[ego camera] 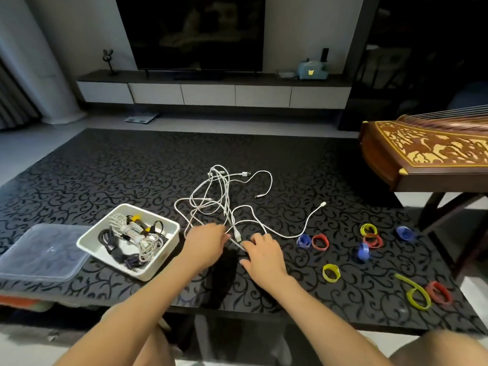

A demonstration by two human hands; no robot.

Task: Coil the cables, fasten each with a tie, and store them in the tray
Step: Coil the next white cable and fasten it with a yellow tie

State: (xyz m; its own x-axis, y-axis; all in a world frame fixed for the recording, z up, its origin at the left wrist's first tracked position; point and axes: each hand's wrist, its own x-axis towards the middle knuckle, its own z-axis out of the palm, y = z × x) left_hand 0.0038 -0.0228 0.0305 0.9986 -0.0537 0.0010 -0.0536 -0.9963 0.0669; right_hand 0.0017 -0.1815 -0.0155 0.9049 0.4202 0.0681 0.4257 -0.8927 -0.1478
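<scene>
Both bare forearms reached forward, side by side. The left hand [206, 244] was palm down, fingers curled, tips pinching the cable [237, 236]. The right hand [264, 253] sat palm down just beside it, fingers [257, 239] spread and relaxed, thumb out to the left, tips touching the cable. The hands were close but apart.

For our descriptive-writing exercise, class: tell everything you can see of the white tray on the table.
The white tray is shallow, roughly square with rounded corners, and looks like plastic. It sits flat on the dark patterned table, turned at an angle, left of the person's left hand. Inside lie coiled white cables and black cables bound with yellow and black ties. A clear lid lies beside its left corner.
</scene>
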